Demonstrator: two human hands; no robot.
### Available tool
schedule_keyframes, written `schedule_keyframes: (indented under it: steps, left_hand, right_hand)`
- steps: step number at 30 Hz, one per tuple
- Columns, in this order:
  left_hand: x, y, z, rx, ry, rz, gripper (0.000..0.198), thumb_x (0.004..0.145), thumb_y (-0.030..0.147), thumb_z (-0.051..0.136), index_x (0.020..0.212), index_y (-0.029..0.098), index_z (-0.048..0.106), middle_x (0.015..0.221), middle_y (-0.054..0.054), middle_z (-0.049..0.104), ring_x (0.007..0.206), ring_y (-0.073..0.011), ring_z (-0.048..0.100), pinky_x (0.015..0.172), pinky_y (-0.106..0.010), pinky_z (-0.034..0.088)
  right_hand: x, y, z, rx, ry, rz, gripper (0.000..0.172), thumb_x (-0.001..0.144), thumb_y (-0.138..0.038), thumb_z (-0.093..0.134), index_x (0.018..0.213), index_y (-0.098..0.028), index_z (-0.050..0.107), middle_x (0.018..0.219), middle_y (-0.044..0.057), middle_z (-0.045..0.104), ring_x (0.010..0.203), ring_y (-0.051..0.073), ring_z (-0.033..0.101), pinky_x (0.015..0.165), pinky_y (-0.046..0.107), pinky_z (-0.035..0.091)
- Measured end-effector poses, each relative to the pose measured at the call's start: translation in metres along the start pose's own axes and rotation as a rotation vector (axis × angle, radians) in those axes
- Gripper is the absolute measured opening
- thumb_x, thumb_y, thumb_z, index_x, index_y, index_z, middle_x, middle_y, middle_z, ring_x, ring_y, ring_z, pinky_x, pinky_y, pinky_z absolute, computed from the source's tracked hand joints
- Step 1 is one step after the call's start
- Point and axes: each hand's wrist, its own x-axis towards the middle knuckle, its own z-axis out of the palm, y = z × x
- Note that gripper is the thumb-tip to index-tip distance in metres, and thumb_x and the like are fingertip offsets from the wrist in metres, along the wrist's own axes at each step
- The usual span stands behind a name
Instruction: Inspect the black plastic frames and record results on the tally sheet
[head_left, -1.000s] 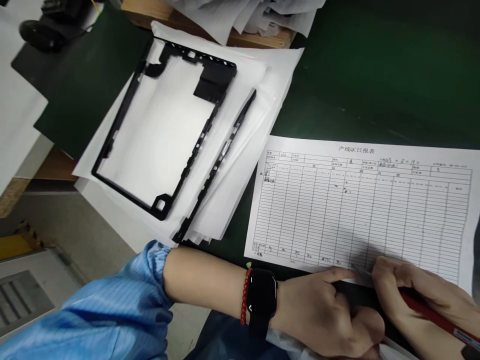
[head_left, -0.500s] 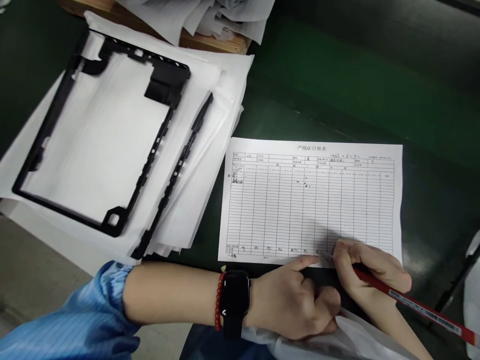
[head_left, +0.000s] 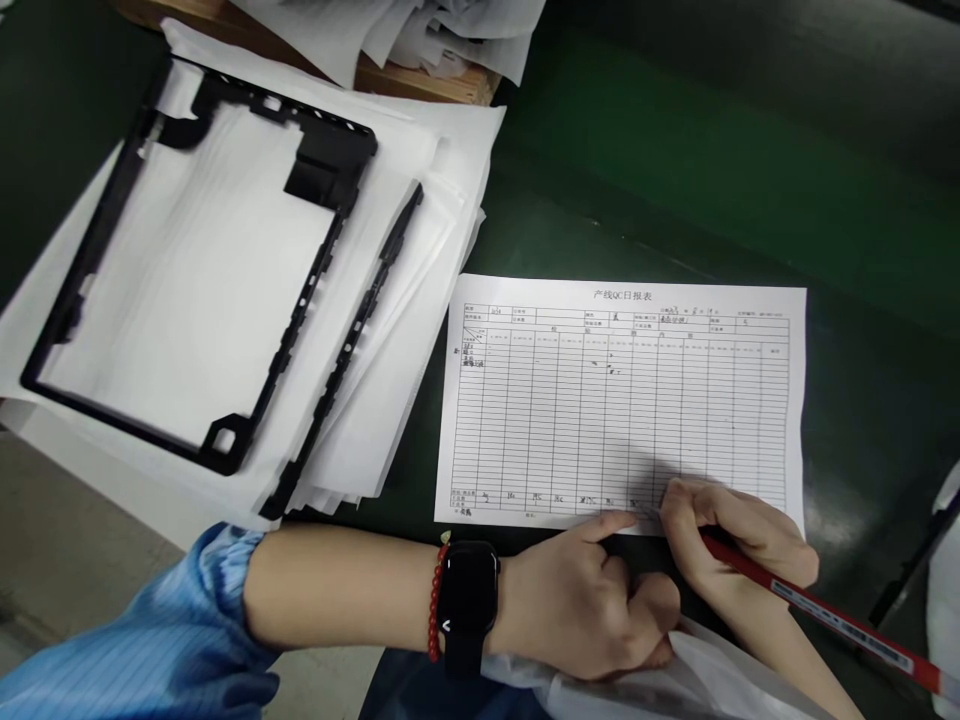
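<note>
Right fingers [head_left: 750, 520] clench a red pen [head_left: 817, 608] on a printed QC daily report form [head_left: 622, 400].
The pen's long axis runs diagonally, tip down on the form's bottom rows, pointing up-left, tail out past the sheet toward lower right. The left forefinger [head_left: 607, 525] lies extended on the form's lower edge, other fingers curled, gripping nothing visible. The left hand [head_left: 570, 610] wears a black smartwatch [head_left: 469, 590]. The form lies on a green mat [head_left: 750, 180], beside a black plastic frame [head_left: 326, 165] and strip [head_left: 352, 335] on white sheets [head_left: 465, 150].

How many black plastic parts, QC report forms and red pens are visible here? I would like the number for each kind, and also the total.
Black plastic parts: 2 (one frame, one narrow strip)
QC report form: 1
Red pen: 1
Total: 4
</note>
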Motion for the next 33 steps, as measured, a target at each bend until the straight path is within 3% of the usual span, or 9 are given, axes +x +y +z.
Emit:
schedule_keyframes:
  steps: [3, 6, 13, 18, 22, 26, 30, 33]
  left_hand:
    - [-0.002, 0.001, 0.0, 0.011, -0.036, 0.012, 0.057, 0.109, 0.011, 0.022, 0.068, 0.016, 0.06, 0.06, 0.005, 0.053, 0.041, -0.0106, 0.033, 0.087, -0.034, 0.061]
    - [-0.005, 0.001, 0.0, 0.025, -0.084, 0.027, 0.05, 0.108, 0.011, 0.027, 0.07, 0.016, 0.061, 0.061, 0.005, 0.053, 0.041, -0.0105, 0.033, 0.088, -0.035, 0.061]
    - [-0.007, 0.002, 0.001, 0.054, -0.166, 0.069, 0.044, 0.107, 0.016, 0.035, 0.07, 0.017, 0.059, 0.063, 0.005, 0.052, 0.042, -0.0099, 0.033, 0.09, -0.036, 0.063]
    - [-0.002, 0.002, -0.002, 0.047, -0.086, 0.029, 0.055, 0.108, 0.01, 0.022, 0.07, 0.016, 0.06, 0.061, 0.005, 0.053, 0.039, -0.0099, 0.032, 0.084, -0.033, 0.064]
    - [0.0, 0.001, -0.004, 0.045, -0.031, 0.016, 0.057, 0.109, 0.01, 0.02, 0.069, 0.015, 0.06, 0.059, 0.005, 0.054, 0.039, -0.009, 0.033, 0.082, -0.033, 0.065]
    - [-0.003, 0.002, -0.001, 0.06, -0.04, 0.02, 0.057, 0.109, 0.011, 0.02, 0.068, 0.015, 0.059, 0.06, 0.005, 0.054, 0.039, -0.0081, 0.033, 0.084, -0.037, 0.067]
    - [-0.006, 0.004, 0.003, 0.105, -0.048, 0.009, 0.052, 0.108, 0.013, 0.023, 0.067, 0.017, 0.056, 0.057, 0.005, 0.051, 0.039, -0.0081, 0.032, 0.091, -0.041, 0.067]
    - [-0.009, 0.005, 0.004, 0.131, -0.056, -0.012, 0.047, 0.106, 0.015, 0.028, 0.068, 0.018, 0.055, 0.055, 0.006, 0.049, 0.038, -0.0082, 0.032, 0.092, -0.044, 0.066]
  right_hand:
    - [0.0, 0.0, 0.0, -0.026, -0.02, -0.007, 0.044, 0.092, -0.004, 0.059, 0.064, -0.022, 0.031, 0.048, -0.009, 0.033, 0.037, 0.005, 0.031, 0.036, 0.019, 0.028]
    - [0.001, -0.002, 0.0, -0.017, -0.001, 0.022, 0.043, 0.092, -0.005, 0.06, 0.062, -0.022, 0.034, 0.048, -0.009, 0.036, 0.037, 0.005, 0.035, 0.038, 0.019, 0.031]
    - [0.005, -0.001, -0.001, 0.174, 0.005, 0.033, 0.044, 0.092, -0.007, 0.061, 0.06, -0.022, 0.035, 0.048, -0.009, 0.036, 0.035, 0.005, 0.033, 0.035, 0.019, 0.029]
    - [-0.001, -0.003, 0.002, 0.388, 0.152, 0.249, 0.047, 0.089, -0.003, 0.064, 0.06, -0.022, 0.033, 0.046, -0.011, 0.036, 0.031, 0.005, 0.03, 0.03, 0.02, 0.025]
    - [0.003, -0.003, -0.004, 0.418, 0.175, 0.441, 0.048, 0.092, -0.016, 0.068, 0.054, -0.022, 0.04, 0.046, -0.007, 0.047, 0.032, 0.007, 0.04, 0.029, 0.021, 0.027]
    - [0.008, 0.003, -0.01, 0.526, 0.21, 0.485, 0.057, 0.095, -0.039, 0.074, 0.051, -0.021, 0.043, 0.045, -0.005, 0.045, 0.033, 0.008, 0.043, 0.03, 0.02, 0.031]
    - [0.0, 0.007, -0.01, 0.532, 0.318, 0.518, 0.054, 0.099, -0.057, 0.068, 0.06, -0.021, 0.054, 0.045, -0.005, 0.047, 0.03, 0.01, 0.042, 0.029, 0.021, 0.032]
    - [-0.007, 0.005, -0.012, 0.423, 0.41, 0.551, 0.052, 0.101, -0.063, 0.061, 0.072, -0.021, 0.062, 0.046, -0.002, 0.057, 0.032, 0.013, 0.051, 0.032, 0.022, 0.041]
